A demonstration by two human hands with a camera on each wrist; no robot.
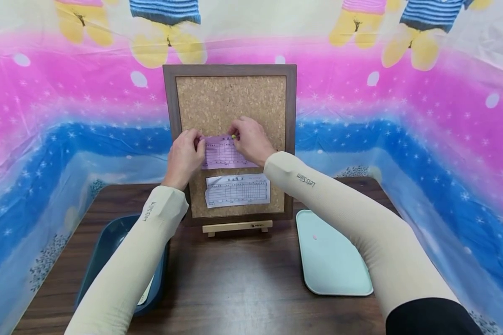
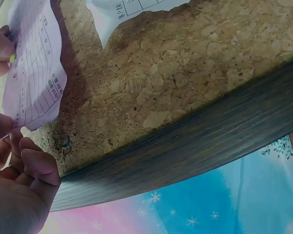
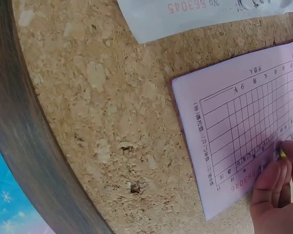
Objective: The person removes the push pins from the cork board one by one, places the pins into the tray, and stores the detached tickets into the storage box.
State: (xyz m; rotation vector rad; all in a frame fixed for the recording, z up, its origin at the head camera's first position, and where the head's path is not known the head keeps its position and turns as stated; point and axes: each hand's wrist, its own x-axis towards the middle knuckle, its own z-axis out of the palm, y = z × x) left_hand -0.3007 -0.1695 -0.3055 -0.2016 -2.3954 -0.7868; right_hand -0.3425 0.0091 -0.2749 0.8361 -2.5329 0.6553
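Note:
A pink printed receipt slip (image 1: pixel 224 156) lies against the cork board (image 1: pixel 230 102), above a white receipt slip (image 1: pixel 238 190) on the same board. My left hand (image 1: pixel 185 156) pinches the pink slip's upper left corner between thumb and finger. At the slip's top edge, near its middle, my right hand (image 1: pixel 251 139) pinches a small yellow-green pushpin (image 3: pixel 282 153). Only the pin's head shows between the fingertips. In the right wrist view the pink slip's far end lies almost flat, while its left end looks wavy in the left wrist view.
The brown-framed board leans on a small wooden stand (image 1: pixel 237 227) on the dark wood table (image 1: pixel 230 279). A pale green tray (image 1: pixel 333 260) with a small pink thing (image 1: pixel 315 237) is at right. At left, my forearm partly covers a dark blue tray (image 1: pixel 109 232).

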